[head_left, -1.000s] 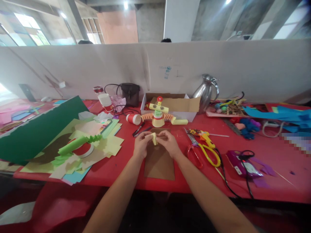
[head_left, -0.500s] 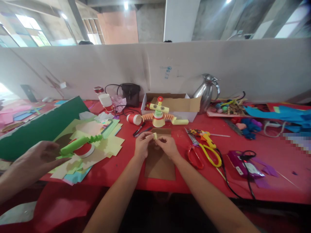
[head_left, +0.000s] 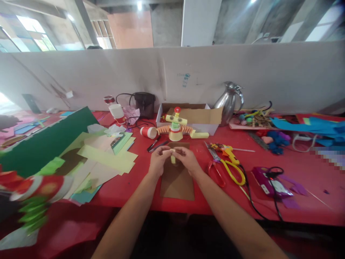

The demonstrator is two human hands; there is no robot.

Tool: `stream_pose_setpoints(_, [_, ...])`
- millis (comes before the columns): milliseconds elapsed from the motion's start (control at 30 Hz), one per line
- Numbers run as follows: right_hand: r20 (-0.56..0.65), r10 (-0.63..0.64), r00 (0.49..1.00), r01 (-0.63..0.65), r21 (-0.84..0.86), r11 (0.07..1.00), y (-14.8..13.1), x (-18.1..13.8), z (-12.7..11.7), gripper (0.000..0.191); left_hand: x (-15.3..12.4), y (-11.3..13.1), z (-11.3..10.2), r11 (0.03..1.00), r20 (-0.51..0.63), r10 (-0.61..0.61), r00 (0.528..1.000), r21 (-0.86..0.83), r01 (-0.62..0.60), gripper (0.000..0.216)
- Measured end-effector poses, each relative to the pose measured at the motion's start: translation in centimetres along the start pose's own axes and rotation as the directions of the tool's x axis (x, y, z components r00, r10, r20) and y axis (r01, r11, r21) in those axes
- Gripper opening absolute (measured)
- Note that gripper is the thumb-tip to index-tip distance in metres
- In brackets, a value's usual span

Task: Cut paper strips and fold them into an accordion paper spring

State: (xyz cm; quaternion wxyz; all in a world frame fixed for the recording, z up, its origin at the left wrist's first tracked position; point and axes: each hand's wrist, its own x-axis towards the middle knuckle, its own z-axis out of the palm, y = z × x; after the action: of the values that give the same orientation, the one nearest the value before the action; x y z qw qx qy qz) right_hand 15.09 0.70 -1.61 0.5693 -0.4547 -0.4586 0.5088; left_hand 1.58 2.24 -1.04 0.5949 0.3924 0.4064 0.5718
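Note:
Close together over a brown cardboard sheet [head_left: 178, 185], my left hand [head_left: 158, 161] and my right hand [head_left: 185, 160] pinch a small pale yellow paper piece [head_left: 173, 158] between their fingertips. Part of it hangs below the fingers; the rest is covered by them. Just beyond stands a paper-cup figure [head_left: 176, 133] with a yellow tube head, a red top and folded orange paper arms. A short yellow paper roll [head_left: 199, 135] ends its right-hand arm. Lying by the figure's other arm is a red and white paper cup [head_left: 148, 132].
Scissors [head_left: 225, 165] and a yellow glue gun [head_left: 230, 154] lie to the right, near a purple box with cables [head_left: 272, 183]. Leftward are loose paper sheets [head_left: 107, 158], a green board [head_left: 54, 140] and a blurred red cup with green folded paper [head_left: 45, 189]. A metal jug [head_left: 228, 102] stands behind.
The paper piece now hangs lower between my fingertips; my hands barely moved. At the left, the red cup with green paper has left the sheets, and another person's hand has gone from there.

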Motion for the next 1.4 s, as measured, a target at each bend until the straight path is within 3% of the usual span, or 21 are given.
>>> stream_pose_setpoints(100, [0.06,0.038,0.997,-0.037,-0.013,0.999,-0.1,0.02,-0.24,0.037,-0.14,0.06,0.03,1.0,0.038,-0.013,0.999,0.018,0.012,0.036])
stream_pose_setpoints(300, [0.029,0.079,0.996,-0.08,0.034,0.996,-0.26,-0.14,-0.49,0.041,-0.21,0.0,-0.06,0.998,0.069,-0.054,0.996,-0.01,0.055,0.032])
stream_pose_setpoints(433, [-0.007,0.078,0.997,-0.078,0.032,0.996,-0.13,-0.09,-0.58,0.038,-0.21,-0.09,-0.14,0.999,0.106,-0.052,0.993,-0.009,0.054,0.032])
stream_pose_setpoints(733, [-0.002,0.008,1.0,-0.008,-0.008,1.0,-0.05,0.02,-0.48,0.033,-0.34,0.17,-0.04,0.997,0.075,-0.021,0.997,0.075,0.016,0.033])
stream_pose_setpoints(1033, [-0.006,0.018,1.0,-0.016,0.168,0.986,-0.03,0.44,-0.59,0.03,0.34,0.5,-0.32,0.969,0.144,-0.12,0.982,-0.2,0.148,0.032])
stream_pose_setpoints(1400, [-0.042,-0.088,0.995,0.089,0.013,0.996,0.29,0.25,-0.38,0.029,0.34,-0.35,0.03,0.984,0.084,-0.142,0.986,-0.099,0.15,0.033])
